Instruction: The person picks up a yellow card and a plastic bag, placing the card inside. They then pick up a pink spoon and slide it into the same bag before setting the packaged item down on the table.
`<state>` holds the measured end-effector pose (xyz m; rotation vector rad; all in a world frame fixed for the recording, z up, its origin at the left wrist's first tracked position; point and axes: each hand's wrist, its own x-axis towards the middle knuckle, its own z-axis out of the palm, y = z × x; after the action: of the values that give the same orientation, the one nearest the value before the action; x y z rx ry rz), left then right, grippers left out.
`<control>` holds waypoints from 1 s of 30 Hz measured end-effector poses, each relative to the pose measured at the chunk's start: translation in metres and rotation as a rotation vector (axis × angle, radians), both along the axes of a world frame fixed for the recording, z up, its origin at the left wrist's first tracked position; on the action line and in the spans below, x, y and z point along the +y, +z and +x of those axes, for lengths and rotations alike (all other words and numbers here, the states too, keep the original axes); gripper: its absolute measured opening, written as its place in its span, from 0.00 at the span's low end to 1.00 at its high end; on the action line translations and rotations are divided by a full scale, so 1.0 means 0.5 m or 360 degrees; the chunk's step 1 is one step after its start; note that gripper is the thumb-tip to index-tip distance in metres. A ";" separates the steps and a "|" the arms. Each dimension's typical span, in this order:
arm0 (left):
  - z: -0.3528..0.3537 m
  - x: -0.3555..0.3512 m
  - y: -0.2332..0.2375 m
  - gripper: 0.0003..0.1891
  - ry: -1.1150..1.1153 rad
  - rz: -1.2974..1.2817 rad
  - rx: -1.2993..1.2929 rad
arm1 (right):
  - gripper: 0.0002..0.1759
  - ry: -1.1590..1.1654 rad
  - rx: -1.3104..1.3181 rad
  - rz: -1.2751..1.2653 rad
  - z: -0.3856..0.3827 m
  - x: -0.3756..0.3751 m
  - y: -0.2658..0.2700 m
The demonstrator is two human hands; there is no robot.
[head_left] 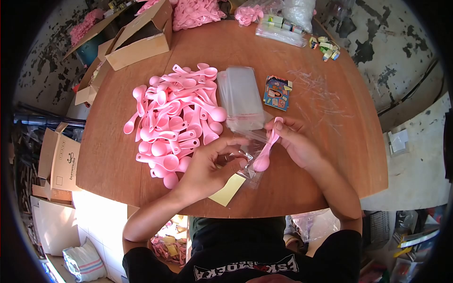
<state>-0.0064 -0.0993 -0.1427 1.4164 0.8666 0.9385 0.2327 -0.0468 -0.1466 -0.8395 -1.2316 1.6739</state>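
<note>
My right hand [296, 141] pinches a pink spoon [269, 150] by its handle, the bowl end hanging down toward my left hand. Fingers and thumb of my left hand [212, 162] close on a clear plastic bag [250, 162], whose crinkled film lies beside the spoon's bowl. Under the left hand a pale yellow card [227, 190] lies on the wooden table. Left of my hands spreads a heap of pink spoons [174, 113]. Just beyond them lies a stack of clear plastic bags [243, 99], with a stack of printed cards [277, 93] to its right.
Thin clear plastic strips [321, 94] lie on the table [349, 155] at the right. At the back are an open cardboard box [141, 40], a bag of pink spoons [198, 14] and small boxes [325, 48]. Below the front edge, a container holds pink pieces [170, 247].
</note>
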 end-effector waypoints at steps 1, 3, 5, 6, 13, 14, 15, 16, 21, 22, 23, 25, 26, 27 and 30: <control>0.000 -0.001 0.001 0.21 -0.0013 0.0012 0.0000 | 0.14 0.0013 0.0001 -0.0012 -0.001 0.000 -0.003; 0.000 -0.003 0.001 0.21 -0.0024 0.0024 -0.0001 | 0.14 0.0028 0.0001 -0.0023 -0.001 0.003 -0.009; 0.000 -0.004 -0.003 0.19 0.0018 0.0075 -0.0009 | 0.13 -0.0067 0.0157 -0.0044 0.004 0.008 -0.014; 0.000 -0.003 -0.003 0.19 0.0019 0.0074 -0.0010 | 0.13 -0.0066 0.0156 -0.0044 0.006 0.010 -0.015; -0.001 0.001 -0.015 0.19 0.0028 0.0056 0.0115 | 0.07 -0.0344 0.0775 -0.0104 0.027 0.037 -0.024; 0.001 0.002 -0.018 0.19 0.0035 0.0100 0.0124 | 0.07 -0.0377 0.0770 -0.0058 0.025 0.036 -0.020; 0.001 0.003 -0.020 0.19 0.0034 0.0099 0.0124 | 0.07 -0.0410 0.0765 -0.0011 0.023 0.034 -0.015; 0.002 0.003 -0.022 0.20 0.0036 0.0105 0.0121 | 0.07 -0.0411 0.0765 -0.0013 0.022 0.033 -0.011; 0.004 0.003 -0.017 0.21 0.0030 0.0105 0.0148 | 0.06 -0.0289 0.0610 0.0201 0.014 0.024 -0.010; 0.004 0.002 -0.013 0.21 0.0021 0.0076 0.0145 | 0.06 -0.0291 0.0611 0.0199 0.012 0.022 -0.011; 0.004 0.002 -0.011 0.21 0.0013 0.0047 0.0142 | 0.05 -0.0312 0.0559 0.0243 0.010 0.020 -0.011; 0.004 0.003 -0.014 0.21 -0.0021 0.0049 0.0122 | 0.04 -0.0333 0.0507 0.0286 0.009 0.017 -0.010; 0.004 0.003 -0.015 0.22 -0.0053 0.0051 0.0101 | 0.04 -0.0336 0.0470 0.0309 0.010 0.016 -0.010; 0.006 0.002 -0.016 0.22 -0.0054 0.0051 0.0102 | 0.04 -0.0338 0.0433 0.0332 0.010 0.016 -0.010; 0.008 0.002 -0.018 0.22 -0.0033 0.0045 0.0078 | 0.04 -0.0339 0.0380 0.0339 0.008 0.013 -0.009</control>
<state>-0.0022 -0.0985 -0.1516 1.4756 0.8767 0.9069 0.2369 -0.0401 -0.1511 -0.5993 -1.0918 1.3991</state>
